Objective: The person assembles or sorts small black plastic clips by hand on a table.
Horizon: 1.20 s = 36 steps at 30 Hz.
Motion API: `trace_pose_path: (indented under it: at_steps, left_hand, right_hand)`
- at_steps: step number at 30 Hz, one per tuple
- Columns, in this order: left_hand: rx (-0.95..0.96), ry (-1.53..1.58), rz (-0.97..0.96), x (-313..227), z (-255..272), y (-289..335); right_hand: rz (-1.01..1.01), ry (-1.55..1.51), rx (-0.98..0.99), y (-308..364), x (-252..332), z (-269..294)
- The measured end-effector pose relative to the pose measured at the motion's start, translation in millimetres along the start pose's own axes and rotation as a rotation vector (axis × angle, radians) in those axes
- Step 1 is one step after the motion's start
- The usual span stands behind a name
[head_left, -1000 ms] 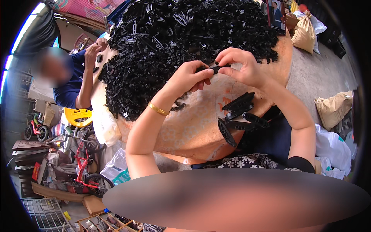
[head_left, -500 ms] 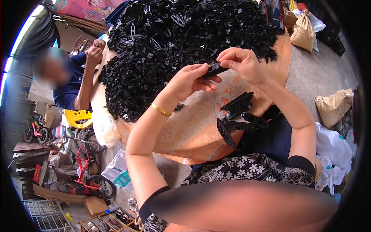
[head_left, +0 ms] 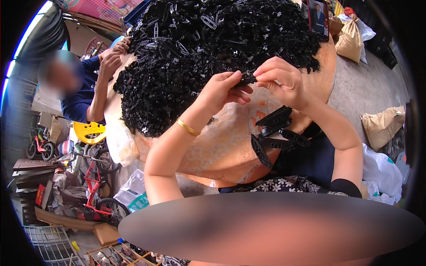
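Between my two hands is a small black plastic part (head_left: 246,80), partly covered by fingers. My left hand (head_left: 225,88) grips its near-left end between thumb and fingers. At its right end, the thumb and fingertips of my right hand (head_left: 280,80) are pinched together on it. Both hands are raised over the front edge of a large heap of black plastic parts (head_left: 177,62). Below my right hand, several longer black plastic pieces (head_left: 276,122) lie on the orange patterned tablecloth (head_left: 208,148).
Across the heap at the left, a person (head_left: 82,88) has their hands at the table's edge. A phone (head_left: 317,18) stands at the back right. Tan sacks (head_left: 349,41) sit on the floor to the right; a red bicycle (head_left: 93,188) and a yellow plastic seat (head_left: 90,132) are at the left.
My right fingers have come down closer onto the end of the black part, which is tilted less into view. The other person's hands have shifted slightly to the right.
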<state>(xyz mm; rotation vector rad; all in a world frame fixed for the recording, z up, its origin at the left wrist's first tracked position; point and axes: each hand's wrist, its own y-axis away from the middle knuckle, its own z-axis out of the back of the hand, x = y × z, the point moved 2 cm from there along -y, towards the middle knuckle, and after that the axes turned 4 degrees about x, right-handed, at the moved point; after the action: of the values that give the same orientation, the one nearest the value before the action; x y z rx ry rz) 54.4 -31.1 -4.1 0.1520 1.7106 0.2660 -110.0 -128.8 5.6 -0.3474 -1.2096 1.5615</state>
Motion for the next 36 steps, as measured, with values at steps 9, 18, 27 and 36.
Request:
trace_pose_path:
  at_steps: [9, 18, 27, 36]
  left_hand:
    - [0.173, 0.188, 0.054, 0.6, -0.4, -2.1]
    - [0.169, 0.095, 0.033, -1.8, 1.5, -0.6]
    - [0.167, 0.09, 0.071, -1.4, 2.8, 0.3]
    - [-0.072, -0.706, -0.152, -13.5, -18.4, 12.5]
  right_hand:
    - [-0.385, -0.3, -0.036, 8.7, -18.9, -4.1]
    - [-0.346, -0.308, 0.06, 8.5, -17.6, -3.1]
    - [-0.265, -0.216, 0.158, 7.2, -16.1, -2.7]
    - [-0.64, -0.295, 0.35, 8.6, -16.1, -0.6]
